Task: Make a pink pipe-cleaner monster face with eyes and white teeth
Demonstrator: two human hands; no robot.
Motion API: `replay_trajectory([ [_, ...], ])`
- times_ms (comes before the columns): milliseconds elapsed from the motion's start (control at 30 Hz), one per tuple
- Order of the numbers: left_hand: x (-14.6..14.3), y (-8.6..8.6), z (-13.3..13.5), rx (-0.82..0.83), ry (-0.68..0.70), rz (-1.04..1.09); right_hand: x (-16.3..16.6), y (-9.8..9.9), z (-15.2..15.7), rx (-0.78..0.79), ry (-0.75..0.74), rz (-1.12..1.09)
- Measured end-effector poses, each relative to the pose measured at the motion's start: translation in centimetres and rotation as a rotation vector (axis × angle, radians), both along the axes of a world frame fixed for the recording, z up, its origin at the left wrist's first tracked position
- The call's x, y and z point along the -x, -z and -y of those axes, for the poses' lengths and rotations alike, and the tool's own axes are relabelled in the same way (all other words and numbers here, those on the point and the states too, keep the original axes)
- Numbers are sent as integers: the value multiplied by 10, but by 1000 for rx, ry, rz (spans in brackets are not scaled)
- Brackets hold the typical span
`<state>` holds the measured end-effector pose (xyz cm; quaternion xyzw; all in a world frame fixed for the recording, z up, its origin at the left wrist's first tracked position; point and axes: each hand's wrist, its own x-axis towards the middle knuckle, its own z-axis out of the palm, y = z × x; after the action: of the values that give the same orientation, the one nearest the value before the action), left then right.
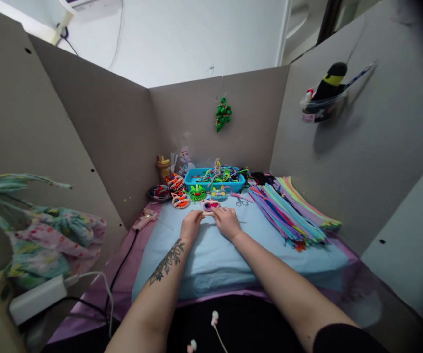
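Note:
My left hand [190, 224] and my right hand [227, 221] meet on a light blue mat [215, 255], both pinching a small pink and purple pipe-cleaner figure [210, 206] from either side. Just beyond it stand several finished pipe-cleaner figures: a green one [197, 193], a pink and white one [180, 200] and a yellow-blue one [219, 192]. A blue basket [214, 180] of tangled pipe cleaners sits behind them.
A fanned stack of straight pipe cleaners [288, 211] lies at the right. Scissors [241, 200] rest near the basket. A glue gun [144, 219] with a black cord lies at the left. Grey partition walls surround the desk; a green ornament [223, 113] hangs on the back wall.

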<state>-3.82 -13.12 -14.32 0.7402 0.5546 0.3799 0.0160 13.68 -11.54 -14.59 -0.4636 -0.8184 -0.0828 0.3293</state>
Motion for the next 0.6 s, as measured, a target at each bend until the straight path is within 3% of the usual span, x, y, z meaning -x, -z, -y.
replay_trajectory([
  [333, -3, -5, 3, 72, -12, -91, -1, -2, 0, 14, -32, 14],
  [600, -2, -3, 3, 34, 8, -45, 2, 2, -1, 13, -17, 27],
])
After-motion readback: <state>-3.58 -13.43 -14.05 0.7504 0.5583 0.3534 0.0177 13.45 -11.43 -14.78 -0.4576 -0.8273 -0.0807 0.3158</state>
